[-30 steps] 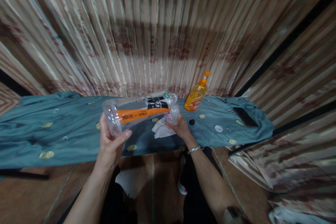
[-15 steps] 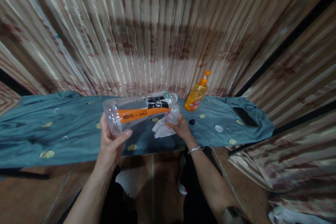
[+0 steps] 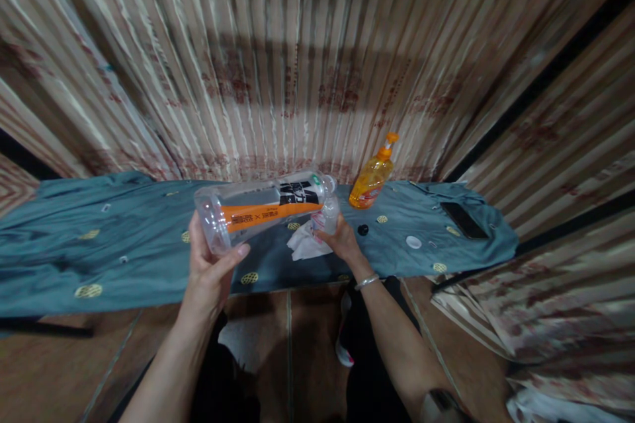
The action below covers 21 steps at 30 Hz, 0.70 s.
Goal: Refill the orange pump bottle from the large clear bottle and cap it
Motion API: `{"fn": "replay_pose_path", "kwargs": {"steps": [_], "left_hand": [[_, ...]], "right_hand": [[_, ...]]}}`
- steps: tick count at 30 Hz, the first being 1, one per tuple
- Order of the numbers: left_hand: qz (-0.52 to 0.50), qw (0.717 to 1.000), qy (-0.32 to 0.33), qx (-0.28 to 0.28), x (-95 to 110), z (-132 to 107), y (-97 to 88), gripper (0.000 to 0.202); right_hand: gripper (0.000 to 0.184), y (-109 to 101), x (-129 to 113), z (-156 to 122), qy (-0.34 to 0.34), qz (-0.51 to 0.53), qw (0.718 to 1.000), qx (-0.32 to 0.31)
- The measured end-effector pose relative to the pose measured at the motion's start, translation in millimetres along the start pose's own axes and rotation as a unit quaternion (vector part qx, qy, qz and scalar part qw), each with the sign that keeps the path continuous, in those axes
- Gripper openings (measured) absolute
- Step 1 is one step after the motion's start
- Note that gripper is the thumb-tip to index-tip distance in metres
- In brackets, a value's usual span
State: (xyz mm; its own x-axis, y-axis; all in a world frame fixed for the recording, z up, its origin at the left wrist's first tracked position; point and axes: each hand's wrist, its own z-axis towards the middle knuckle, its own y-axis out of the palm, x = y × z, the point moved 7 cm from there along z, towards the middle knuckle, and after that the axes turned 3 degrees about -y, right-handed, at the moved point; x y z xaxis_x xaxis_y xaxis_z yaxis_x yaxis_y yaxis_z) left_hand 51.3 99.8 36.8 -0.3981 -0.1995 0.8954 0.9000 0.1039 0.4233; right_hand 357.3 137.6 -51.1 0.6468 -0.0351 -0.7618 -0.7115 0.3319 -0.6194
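My left hand (image 3: 213, 271) is closed round the base of a large clear plastic bottle (image 3: 262, 215) with an orange and black label. The bottle lies tipped nearly level, its mouth pointing right. In my right hand (image 3: 344, 238) is a small clear plastic bottle (image 3: 330, 215), held directly under the large bottle's mouth. Whether the two touch, and whether liquid runs between them, I cannot tell. A crumpled white tissue (image 3: 308, 244) lies on the cloth by my right hand, below the small bottle.
A pump bottle (image 3: 371, 184) of orange liquid stands behind my right hand. Rightward on the teal cloth (image 3: 149, 264) lie a small black cap (image 3: 363, 230), a whitish oval disc (image 3: 413, 242) and a dark phone (image 3: 464, 221). Striped curtains (image 3: 297, 79) hang behind.
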Motion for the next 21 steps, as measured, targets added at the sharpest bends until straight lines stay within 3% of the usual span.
{"fn": "replay_pose_path", "kwargs": {"steps": [7,21], "left_hand": [[-0.003,1.0,-0.004,0.007,-1.5,1.4,-1.8,0.109],[-0.001,1.0,0.0,0.001,0.5,-0.9,-0.4,0.102]], "right_hand": [[0.049,0.3,1.4,0.4,-0.006,0.0,1.0,0.011],[0.051,1.1,1.5,0.7,0.003,-0.012,1.0,-0.003]]}}
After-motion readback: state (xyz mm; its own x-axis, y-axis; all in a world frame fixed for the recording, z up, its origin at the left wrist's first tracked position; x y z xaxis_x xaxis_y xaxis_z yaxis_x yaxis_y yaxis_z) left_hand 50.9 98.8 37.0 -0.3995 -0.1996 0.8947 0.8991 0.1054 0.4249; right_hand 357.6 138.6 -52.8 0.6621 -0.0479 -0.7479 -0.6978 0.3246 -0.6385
